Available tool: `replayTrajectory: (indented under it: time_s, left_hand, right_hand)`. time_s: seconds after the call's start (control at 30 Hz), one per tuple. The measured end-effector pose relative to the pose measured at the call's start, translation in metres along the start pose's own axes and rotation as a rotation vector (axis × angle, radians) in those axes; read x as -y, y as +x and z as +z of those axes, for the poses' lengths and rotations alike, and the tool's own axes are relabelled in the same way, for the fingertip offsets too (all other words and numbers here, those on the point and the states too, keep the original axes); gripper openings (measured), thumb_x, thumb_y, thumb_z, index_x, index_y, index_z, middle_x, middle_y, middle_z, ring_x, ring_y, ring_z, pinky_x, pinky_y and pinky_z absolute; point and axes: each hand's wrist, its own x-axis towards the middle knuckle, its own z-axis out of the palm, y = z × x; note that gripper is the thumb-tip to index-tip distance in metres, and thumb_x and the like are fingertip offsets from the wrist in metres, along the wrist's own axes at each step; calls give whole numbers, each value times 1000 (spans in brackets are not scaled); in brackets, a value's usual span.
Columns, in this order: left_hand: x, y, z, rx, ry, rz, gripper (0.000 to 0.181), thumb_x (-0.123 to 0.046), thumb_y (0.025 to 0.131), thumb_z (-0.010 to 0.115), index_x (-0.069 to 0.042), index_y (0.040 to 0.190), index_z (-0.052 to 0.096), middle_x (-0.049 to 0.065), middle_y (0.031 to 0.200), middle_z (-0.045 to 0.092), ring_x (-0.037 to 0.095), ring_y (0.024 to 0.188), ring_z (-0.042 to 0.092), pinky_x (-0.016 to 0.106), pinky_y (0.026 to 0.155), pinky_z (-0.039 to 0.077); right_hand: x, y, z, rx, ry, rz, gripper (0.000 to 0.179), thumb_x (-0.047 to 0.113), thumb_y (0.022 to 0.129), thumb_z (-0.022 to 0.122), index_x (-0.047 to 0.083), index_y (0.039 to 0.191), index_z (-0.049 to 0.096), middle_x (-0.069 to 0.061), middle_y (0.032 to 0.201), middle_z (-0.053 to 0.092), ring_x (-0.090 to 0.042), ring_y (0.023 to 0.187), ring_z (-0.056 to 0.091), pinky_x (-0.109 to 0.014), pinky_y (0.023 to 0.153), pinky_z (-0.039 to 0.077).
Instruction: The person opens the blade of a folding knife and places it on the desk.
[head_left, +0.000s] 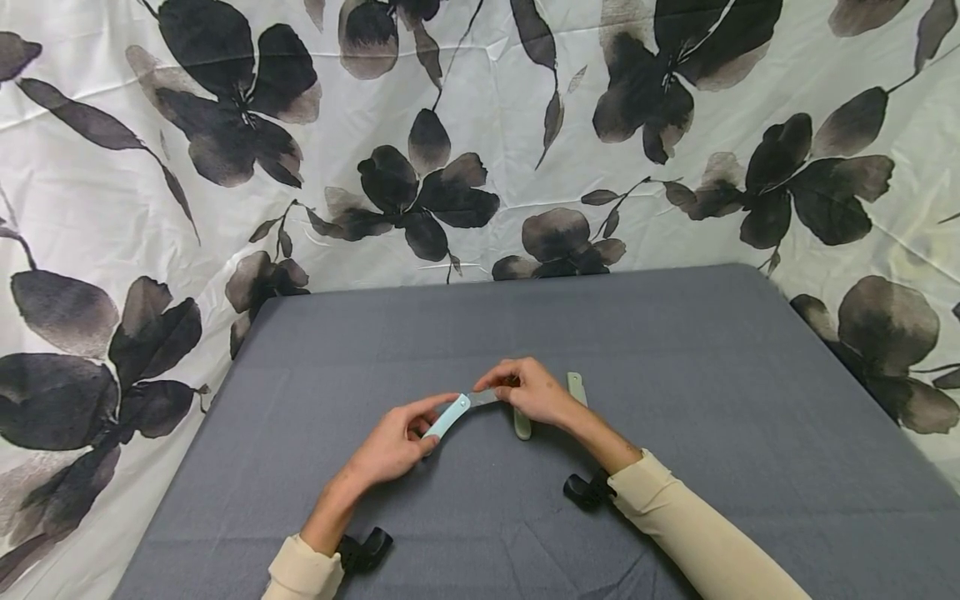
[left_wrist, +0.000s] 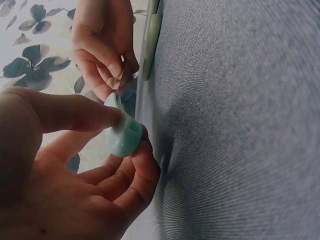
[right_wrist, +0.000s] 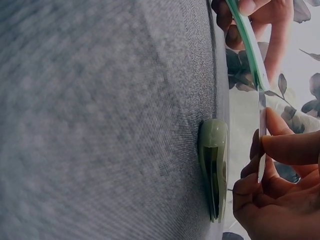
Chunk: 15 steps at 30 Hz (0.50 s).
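My left hand (head_left: 388, 446) grips the pale mint-blue handle of a folding knife (head_left: 448, 416), thumb on one side and fingers on the other. The blade (right_wrist: 262, 117) sticks out of the handle at an angle, partly unfolded. My right hand (head_left: 534, 393) pinches that metal blade between thumb and fingers. Both hands hold the knife just above the cloth. In the left wrist view the handle's rounded end (left_wrist: 126, 137) shows a slot. An olive-green folded knife (right_wrist: 214, 165) lies on the cloth below my right hand, partly hidden by it in the head view.
A second pale green handle-like piece (head_left: 576, 387) lies just beyond my right wrist. Grey cloth (head_left: 375, 350) covers the table, wrinkled near the front. A white sheet with dark flowers (head_left: 525, 167) hangs behind. Black cameras (head_left: 365, 550) sit on both wrists.
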Motion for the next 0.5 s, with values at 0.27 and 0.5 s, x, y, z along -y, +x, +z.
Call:
replayTrajectory:
  time_s: [0.27, 0.5]
  left_hand:
    - [-1, -1, -1, 30, 18, 3, 58, 3, 94, 64, -18, 148, 59, 16, 102, 69, 12, 71, 58, 26, 55, 49]
    - [-3, -1, -3, 57, 20, 5, 59, 5, 94, 63, -17, 149, 59, 17, 102, 70, 14, 73, 60, 26, 57, 49]
  right_hand:
    - [-1, 0, 0, 14, -6, -28, 29, -4, 96, 60, 11, 109, 82, -14, 104, 74, -15, 80, 54, -26, 71, 44]
    - [1, 0, 0, 14, -32, -20, 29, -4, 95, 61, 13, 107, 82, -13, 97, 72, -14, 75, 50, -25, 69, 42]
